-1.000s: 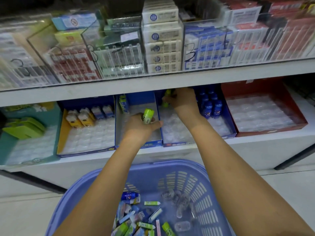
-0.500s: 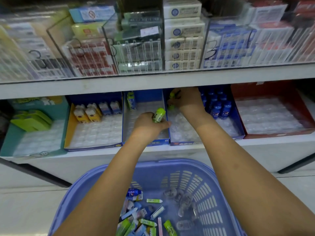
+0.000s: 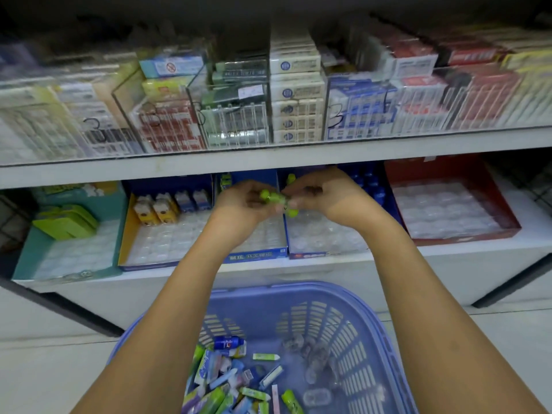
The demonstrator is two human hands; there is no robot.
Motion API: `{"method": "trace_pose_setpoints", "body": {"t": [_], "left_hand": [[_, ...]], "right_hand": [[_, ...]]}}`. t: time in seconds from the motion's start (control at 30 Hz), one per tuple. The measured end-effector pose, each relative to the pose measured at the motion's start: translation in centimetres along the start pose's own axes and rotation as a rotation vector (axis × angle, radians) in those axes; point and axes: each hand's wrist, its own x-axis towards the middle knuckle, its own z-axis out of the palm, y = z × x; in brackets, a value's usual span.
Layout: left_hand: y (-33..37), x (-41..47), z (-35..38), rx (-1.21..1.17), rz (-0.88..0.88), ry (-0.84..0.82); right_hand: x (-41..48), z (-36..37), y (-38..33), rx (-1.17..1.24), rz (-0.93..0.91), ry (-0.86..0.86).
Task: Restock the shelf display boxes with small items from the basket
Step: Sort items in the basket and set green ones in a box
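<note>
Over the blue cardboard display box (image 3: pixel 301 255) and its dimpled clear tray (image 3: pixel 322 234), the left hand (image 3: pixel 243 204) and right hand (image 3: pixel 328 198) are pinching small glossy green tubes (image 3: pixel 270 196) between curled fingers. The right hand is coming back from the box's rear to meet the left. The slatted plastic basket (image 3: pixel 373 339) is sitting below.

Handwritten "3" on a clear bin (image 3: pixel 336 115), another on a second clear bin (image 3: pixel 91 125), prohibition sign on a light-blue box (image 3: pixel 171 67), Chinese lettering on a blue display box (image 3: pixel 250 256) — too blurred to read.
</note>
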Motion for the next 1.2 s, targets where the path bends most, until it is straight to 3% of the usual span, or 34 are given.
{"method": "trace_pose_setpoints", "body": {"t": [0.17,0.27,0.4,0.5,0.6,0.67,0.8,1.0,1.2], "left_hand": [[0.6,0.1,1.2,-0.357,-0.011,-0.059],[0.7,0.6,2.0,-0.379,0.013,-0.069],[1.0,1.3,3.2,-0.316,0.04,0.0],[1.0,0.7,4.6,-0.022,0.058,0.006],[-0.1,-1.7,6.6,0.519,0.206,-0.194],[-1.2,-3.2,7.5,0.663,0.261,-0.328],[-3.1,-4.3,8.0,0.762,0.327,-0.387],[-3.3,-4.3,7.9,0.745,0.352,-0.398],[-3.3,-4.1,7.7,0.767,0.337,-0.445]], "right_hand": [[-1.0,-0.6,0.4,0.145,0.03,0.012],[-1.1,-1.1,0.2,0.272,0.02,0.053],[-0.5,-1.5,0.0,0.237,0.048,0.176],[0.6,-1.6,0.3,0.138,0.051,0.331],[1.8,-1.3,1.3,-0.121,0.016,0.427],[2.7,-1.1,2.3,-0.269,0.027,0.389],[4.1,-1.2,3.6,-0.549,0.087,0.271],[5.0,-2.1,3.4,-0.579,0.15,0.113],[5.7,-0.9,3.1,-0.677,0.175,0.087]]}}
